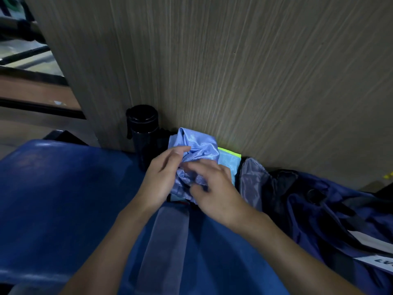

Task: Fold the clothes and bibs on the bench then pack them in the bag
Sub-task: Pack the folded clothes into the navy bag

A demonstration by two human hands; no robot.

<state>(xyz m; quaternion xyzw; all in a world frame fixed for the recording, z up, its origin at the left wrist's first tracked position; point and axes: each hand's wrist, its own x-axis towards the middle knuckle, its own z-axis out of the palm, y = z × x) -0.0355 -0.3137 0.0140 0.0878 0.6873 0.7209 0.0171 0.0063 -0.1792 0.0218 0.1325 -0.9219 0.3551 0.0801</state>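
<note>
**Head view.** The left hand [161, 179] and right hand [214, 188] meet over a crumpled pale blue bib [197, 150]. The left hand grips the bib's near-left edge, with thumb and fingers curled round a bunch of fabric. The right hand is slightly blurred, and its fingers are curled into the folds just beside the left hand's fingertips. The bib rises beyond both hands and reaches the wood-grain wall panel [234, 71]. A flat, lighter blue bib [228, 161] with yellow-green trim lies under the right hand and shows just beyond its knuckles. The blue bag [212, 241] spreads below both wrists, crossed by a grey strip [165, 237]. The blue desk [53, 188] lies left of the left hand. Beyond that hand a black bottle [142, 133] stands upright against the panel. A dark navy garment [319, 205] with a white label [378, 259] lies right of the right forearm.
</note>
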